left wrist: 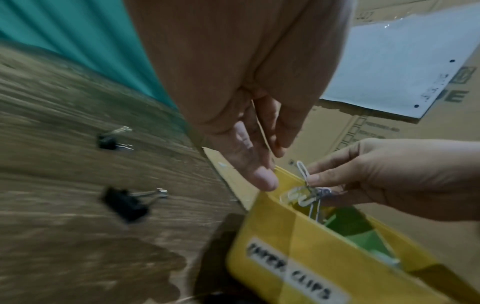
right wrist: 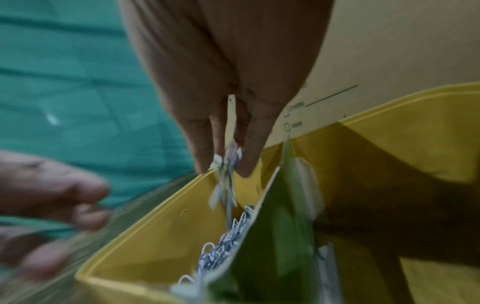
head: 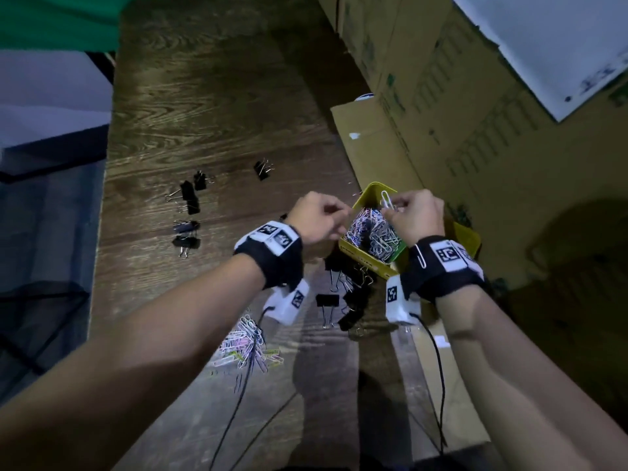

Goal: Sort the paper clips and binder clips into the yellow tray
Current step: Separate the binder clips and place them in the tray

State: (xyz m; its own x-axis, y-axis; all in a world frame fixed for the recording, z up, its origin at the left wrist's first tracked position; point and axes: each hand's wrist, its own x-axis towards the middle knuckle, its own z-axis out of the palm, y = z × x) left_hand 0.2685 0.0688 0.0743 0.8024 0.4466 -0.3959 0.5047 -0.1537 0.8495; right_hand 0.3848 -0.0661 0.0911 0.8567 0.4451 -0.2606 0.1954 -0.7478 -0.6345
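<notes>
While the right hand (head: 416, 215) pinches a few paper clips (left wrist: 307, 185) just over the yellow tray (head: 370, 263) w/ the left hand (head: 317, 220) loose-fingered, empty beside its rim, drop-off's on; next, prob. release into the clip-filled compartment.

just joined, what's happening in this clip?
A person is sorting clips at a wooden table. The right hand pinches a small tangle of paper clips over the yellow tray, whose near section is already heaped with them. The left hand hovers at the tray's edge; its fingers look loosely bent and no grip shows. Left on the table: a pile of coloured paper clips and scattered black binder clips.
</notes>
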